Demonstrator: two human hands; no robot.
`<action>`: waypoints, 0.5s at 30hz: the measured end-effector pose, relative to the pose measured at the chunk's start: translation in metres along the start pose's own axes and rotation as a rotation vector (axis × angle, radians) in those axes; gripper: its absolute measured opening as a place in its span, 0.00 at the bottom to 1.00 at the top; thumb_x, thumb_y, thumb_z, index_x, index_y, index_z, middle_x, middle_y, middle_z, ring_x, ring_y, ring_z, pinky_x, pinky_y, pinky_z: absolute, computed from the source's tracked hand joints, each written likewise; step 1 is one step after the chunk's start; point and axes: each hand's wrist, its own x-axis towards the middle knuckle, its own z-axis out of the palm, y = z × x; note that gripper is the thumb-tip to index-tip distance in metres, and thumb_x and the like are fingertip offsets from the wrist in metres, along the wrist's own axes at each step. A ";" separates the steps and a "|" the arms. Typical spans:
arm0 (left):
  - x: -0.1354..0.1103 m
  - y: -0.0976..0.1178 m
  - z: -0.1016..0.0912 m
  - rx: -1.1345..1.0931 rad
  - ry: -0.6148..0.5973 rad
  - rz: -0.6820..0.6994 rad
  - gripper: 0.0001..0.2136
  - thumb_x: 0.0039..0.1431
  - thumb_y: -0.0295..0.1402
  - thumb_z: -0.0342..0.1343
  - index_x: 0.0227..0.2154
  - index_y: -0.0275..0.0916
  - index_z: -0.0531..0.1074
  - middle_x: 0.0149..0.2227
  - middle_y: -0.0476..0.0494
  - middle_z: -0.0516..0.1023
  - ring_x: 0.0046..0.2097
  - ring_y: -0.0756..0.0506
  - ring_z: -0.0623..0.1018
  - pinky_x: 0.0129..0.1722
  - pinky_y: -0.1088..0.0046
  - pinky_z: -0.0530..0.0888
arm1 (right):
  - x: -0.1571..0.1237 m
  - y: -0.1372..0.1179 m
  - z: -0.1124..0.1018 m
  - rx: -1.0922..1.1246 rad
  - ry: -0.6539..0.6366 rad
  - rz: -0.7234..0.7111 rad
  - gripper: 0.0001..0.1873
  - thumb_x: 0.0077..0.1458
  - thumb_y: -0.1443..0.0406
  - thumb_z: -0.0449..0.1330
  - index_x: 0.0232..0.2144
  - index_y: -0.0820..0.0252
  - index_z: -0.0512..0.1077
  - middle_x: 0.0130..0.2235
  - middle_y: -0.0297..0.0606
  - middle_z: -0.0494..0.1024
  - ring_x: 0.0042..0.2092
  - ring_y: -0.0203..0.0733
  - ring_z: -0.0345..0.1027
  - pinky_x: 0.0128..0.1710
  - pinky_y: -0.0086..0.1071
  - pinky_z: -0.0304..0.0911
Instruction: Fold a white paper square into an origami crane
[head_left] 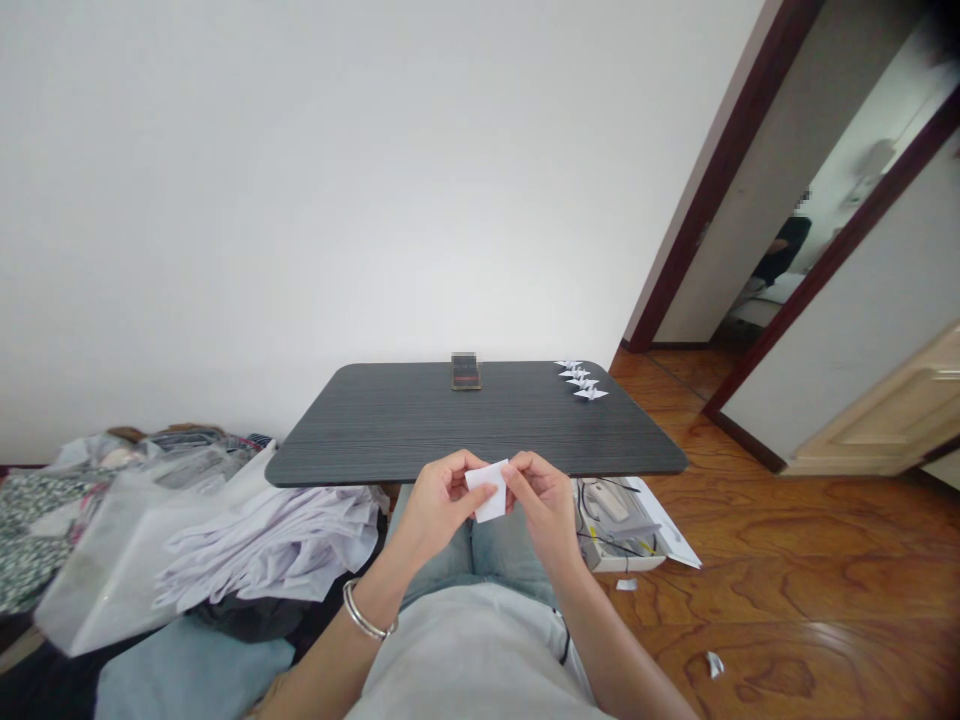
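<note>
A small white piece of paper (489, 497) is held between my two hands, just in front of the near edge of the dark table (420, 425). My left hand (448, 492) pinches its left side, the thumb lying across the paper's face. At its upper right corner, my right hand (541, 492) closes thumb and fingers on it. Whether the paper is folded in layers I cannot tell. Several white folded paper cranes (591, 393) stand in a row at the table's back right.
A small dark stand-like object (466, 371) sits at the table's back edge, by the wall. Cloth and plastic (277, 545) are heaped on the left. Below the table's right side is a white box (626, 556) with cables. Paper scraps (715, 664) lie on the floor. A person (784, 248) is beyond the doorway.
</note>
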 end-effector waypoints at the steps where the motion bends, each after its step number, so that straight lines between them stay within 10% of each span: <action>1: 0.000 0.000 0.000 0.004 0.002 0.001 0.10 0.48 0.35 0.59 0.28 0.33 0.67 0.25 0.48 0.72 0.26 0.52 0.70 0.24 0.78 0.66 | 0.000 0.000 0.000 0.004 0.004 0.003 0.12 0.49 0.60 0.59 0.20 0.61 0.67 0.18 0.28 0.65 0.19 0.29 0.58 0.18 0.23 0.56; 15: -0.002 0.000 0.001 0.071 0.007 0.021 0.07 0.49 0.32 0.57 0.29 0.33 0.69 0.27 0.47 0.73 0.27 0.51 0.71 0.27 0.78 0.68 | -0.001 0.003 0.000 -0.104 0.041 -0.040 0.10 0.51 0.63 0.57 0.21 0.59 0.67 0.19 0.28 0.65 0.20 0.31 0.59 0.19 0.23 0.58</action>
